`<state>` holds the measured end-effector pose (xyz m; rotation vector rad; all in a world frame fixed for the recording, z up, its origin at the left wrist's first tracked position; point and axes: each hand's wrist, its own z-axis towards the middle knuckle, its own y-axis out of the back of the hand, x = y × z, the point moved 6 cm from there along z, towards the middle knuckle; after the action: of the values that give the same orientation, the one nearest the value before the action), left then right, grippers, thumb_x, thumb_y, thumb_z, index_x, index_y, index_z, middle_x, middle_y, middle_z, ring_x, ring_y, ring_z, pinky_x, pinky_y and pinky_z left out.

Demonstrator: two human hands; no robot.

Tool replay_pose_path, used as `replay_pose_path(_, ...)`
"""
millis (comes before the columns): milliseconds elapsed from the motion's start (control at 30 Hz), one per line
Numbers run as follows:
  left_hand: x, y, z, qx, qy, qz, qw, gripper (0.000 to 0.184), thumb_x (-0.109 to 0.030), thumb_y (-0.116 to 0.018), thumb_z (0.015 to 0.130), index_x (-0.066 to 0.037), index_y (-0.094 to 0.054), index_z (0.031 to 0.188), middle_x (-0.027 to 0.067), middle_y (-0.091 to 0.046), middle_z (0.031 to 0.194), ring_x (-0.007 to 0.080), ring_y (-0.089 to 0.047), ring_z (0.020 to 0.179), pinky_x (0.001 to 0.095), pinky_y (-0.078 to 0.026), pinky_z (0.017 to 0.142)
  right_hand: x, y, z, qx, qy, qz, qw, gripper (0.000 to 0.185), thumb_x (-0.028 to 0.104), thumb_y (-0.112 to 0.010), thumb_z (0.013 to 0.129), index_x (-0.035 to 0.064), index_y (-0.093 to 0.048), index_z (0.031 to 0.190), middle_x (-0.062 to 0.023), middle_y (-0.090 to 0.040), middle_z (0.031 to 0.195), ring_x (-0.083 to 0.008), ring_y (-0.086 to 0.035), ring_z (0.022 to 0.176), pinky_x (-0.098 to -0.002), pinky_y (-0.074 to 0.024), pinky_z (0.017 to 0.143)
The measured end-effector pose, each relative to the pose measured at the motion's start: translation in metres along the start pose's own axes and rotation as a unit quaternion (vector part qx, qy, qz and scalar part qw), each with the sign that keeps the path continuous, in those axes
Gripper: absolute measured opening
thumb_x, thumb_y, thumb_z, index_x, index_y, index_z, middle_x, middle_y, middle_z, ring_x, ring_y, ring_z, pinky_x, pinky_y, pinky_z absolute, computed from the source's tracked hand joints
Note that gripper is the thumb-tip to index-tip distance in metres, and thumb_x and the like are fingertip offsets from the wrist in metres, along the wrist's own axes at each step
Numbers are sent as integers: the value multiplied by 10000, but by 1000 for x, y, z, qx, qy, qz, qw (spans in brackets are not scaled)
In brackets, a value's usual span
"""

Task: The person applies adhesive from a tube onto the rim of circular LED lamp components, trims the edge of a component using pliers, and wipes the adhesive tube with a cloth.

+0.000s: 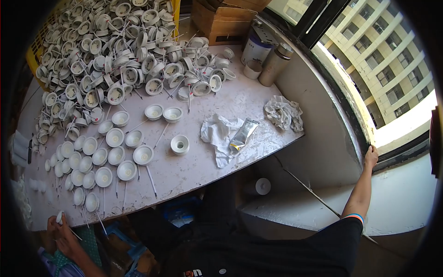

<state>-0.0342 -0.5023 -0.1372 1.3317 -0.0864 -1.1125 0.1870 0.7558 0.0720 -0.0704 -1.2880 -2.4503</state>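
Observation:
My right hand (pixel 371 156) is stretched far out to the right, its fingers closed on the edge of the window frame (pixel 362 138). It holds no loose object that I can see. My left hand is out of view. On the table (pixel 203 180), several white round lamp housings (pixel 114 137) with thin wires stand in a group, open faces up. One separate white ring-shaped piece (pixel 180 145) lies to their right. A silver and yellow tube (pixel 244 134) rests on crumpled white paper (pixel 217 131).
A large heap of lamp housings (pixel 115 60) spills from a yellow crate (pixel 176 16). A cardboard box (pixel 226 21), a metal flask (pixel 276 64) and a crumpled cloth (pixel 284 113) stand or lie farther back. At lower left, a co-worker's hands (pixel 62 233) hold a small white piece.

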Motion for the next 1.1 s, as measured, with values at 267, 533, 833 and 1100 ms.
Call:
replay_pose_path(267,73,-78,75,22,-147,-79,986,352,-274,-507,841,2,-515,1059,102,-567,971,229,-556,856,311,-437,729,54,43,-42,-63,-38,-81,994,348,359,-464,803,165,-570,1071,-138,-560,1071,-292,-511,1014,-423,-402,833)
replay_pose_path(533,86,-112,76,-54,-98,-128,985,322,-214,-456,864,39,-492,1060,137,-585,896,236,-549,859,321,-429,775,276,-21,-204,395,109,393,823,237,209,-537,799,-5,-584,888,-57,-601,688,-115,-561,558,-229,-430,477)
replay_pose_path(833,134,-124,127,-58,91,-41,993,464,-351,-332,882,16,-610,940,164,-606,974,285,-571,887,330,-444,750,348,-69,-403,590,72,243,767,451,422,-656,694,-21,-596,752,-108,-616,687,-161,-598,555,-278,-461,464)
replay_pose_path(1100,108,-111,144,-44,-51,114,991,367,-225,-305,866,0,-556,1008,173,-585,962,276,-543,912,329,-415,815,357,-88,-403,480,96,286,824,413,319,-705,628,-23,-541,792,-121,-602,670,-192,-596,591,-289,-466,539)
